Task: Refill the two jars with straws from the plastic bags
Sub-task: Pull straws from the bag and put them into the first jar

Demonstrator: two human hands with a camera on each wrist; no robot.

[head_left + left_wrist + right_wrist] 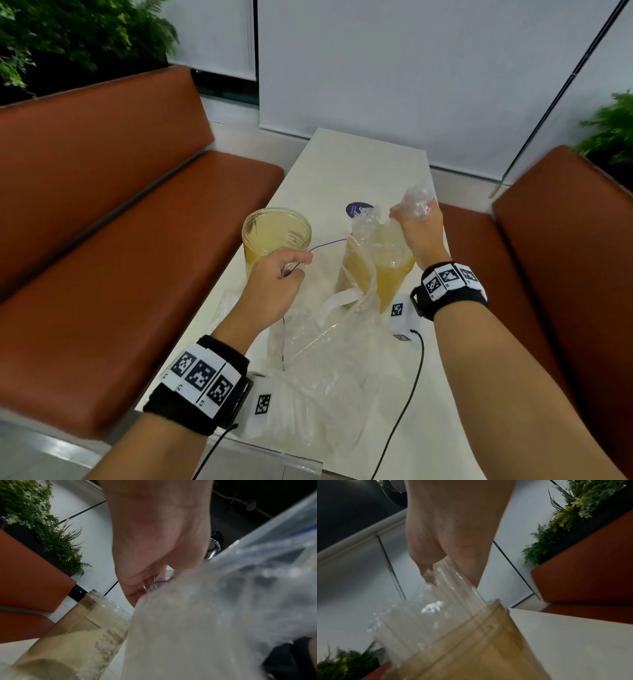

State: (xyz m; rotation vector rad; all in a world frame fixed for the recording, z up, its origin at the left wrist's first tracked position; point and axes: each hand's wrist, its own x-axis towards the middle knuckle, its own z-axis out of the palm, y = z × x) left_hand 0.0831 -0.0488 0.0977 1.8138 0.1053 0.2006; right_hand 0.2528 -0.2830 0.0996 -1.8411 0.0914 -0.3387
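Note:
Two amber see-through jars stand on the white table [359, 161]. The left jar [276, 233] is open and uncovered. A clear plastic bag [364, 240] hangs into the mouth of the right jar [394, 274]. My right hand [411, 214] grips the bag's crumpled top above that jar. In the right wrist view the bag [453, 597] shows long pale streaks, likely straws, running down into the jar [479, 649]. My left hand [296, 269] pinches a thin blue string [329, 244] that leads to the bag. More clear bags [325, 394] lie flat near the front edge.
Orange padded benches flank the table, one on the left [102, 274] and one on the right [565, 257]. A round dark blue sticker [358, 208] lies behind the right jar. A black cable [409, 387] runs from my right wrist across the table. Plants stand behind both benches.

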